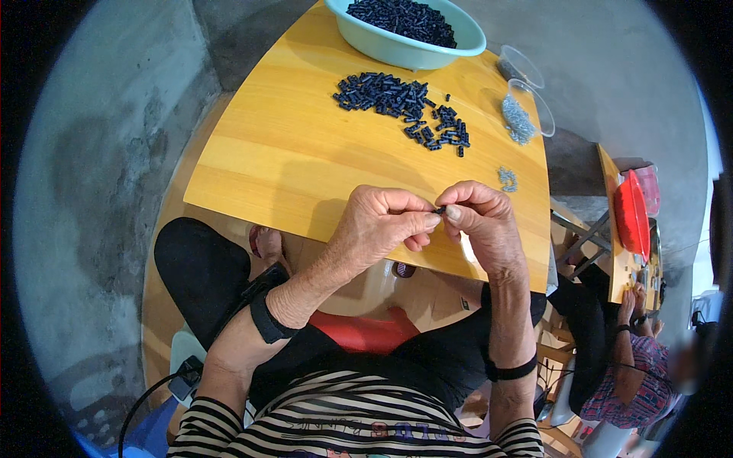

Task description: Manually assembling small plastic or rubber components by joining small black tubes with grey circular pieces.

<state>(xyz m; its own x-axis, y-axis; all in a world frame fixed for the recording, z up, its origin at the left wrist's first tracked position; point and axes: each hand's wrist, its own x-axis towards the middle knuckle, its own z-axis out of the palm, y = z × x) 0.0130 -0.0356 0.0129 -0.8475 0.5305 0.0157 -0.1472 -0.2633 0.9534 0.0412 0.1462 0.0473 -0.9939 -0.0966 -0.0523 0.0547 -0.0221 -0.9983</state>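
Over the near edge of the wooden table, my left hand (388, 221) and my right hand (482, 223) meet fingertip to fingertip. Both pinch one small black plastic piece (439, 211), mostly covered by the thumbs and forefingers. Farther back lies a loose pile of short black plastic pieces (385, 95), with a smaller cluster of them (443, 131) to its right. A few small silvery metal parts (507, 179) rest on the wood beyond my right hand, too small to name.
A pale green basin (366, 42) full of black pieces stands at the back of the table (267, 145). Beside it are a clear tub of silvery parts (521, 122) and another clear tub (521, 65). At right, another person (630, 374) works at a second table with a red container (632, 217).
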